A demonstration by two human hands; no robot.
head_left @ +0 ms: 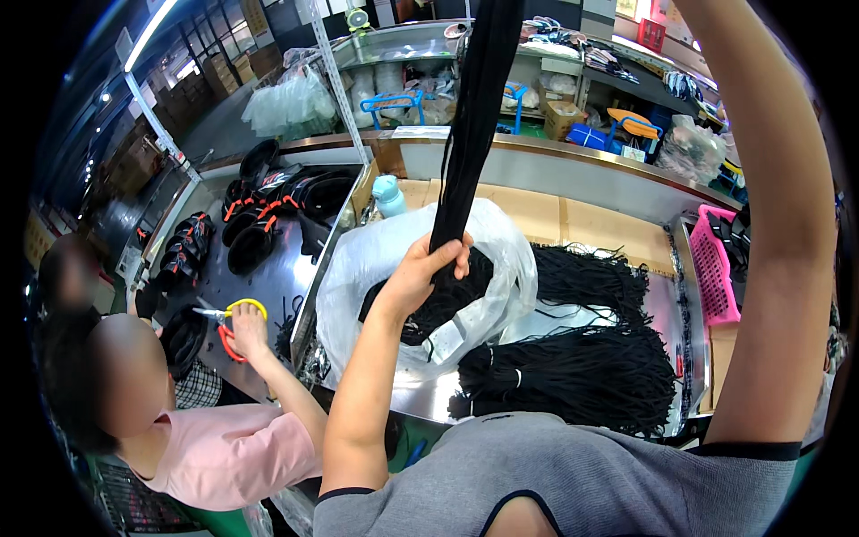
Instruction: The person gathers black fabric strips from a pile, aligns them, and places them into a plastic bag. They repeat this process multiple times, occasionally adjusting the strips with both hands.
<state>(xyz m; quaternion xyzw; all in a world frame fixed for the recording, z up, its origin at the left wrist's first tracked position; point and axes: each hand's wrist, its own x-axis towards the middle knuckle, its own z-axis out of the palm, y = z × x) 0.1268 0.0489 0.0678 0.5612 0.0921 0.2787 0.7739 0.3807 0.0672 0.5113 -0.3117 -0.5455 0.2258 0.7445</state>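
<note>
My left hand (428,271) is closed around a long bundle of black cords (470,143), which stretches upward out of the top of the view. My right arm (787,233) is raised along the right side, and its hand lies beyond the upper edge. Below my left hand sits a white plastic bag (344,300), its mouth spread wide, with more loose black cords (420,327) inside. To the right of the bag, a tied bundle of black cords (573,376) lies on the metal table, and a looser heap of cords (591,282) is behind it.
At left, a person in a pink top holds scissors (242,327) with yellow and red handles. Black goods with orange strips (255,224) cover that table. A light blue bottle (388,195) stands behind the bag; a pink basket (711,268) is at right. Cardboard (608,228) lines the back.
</note>
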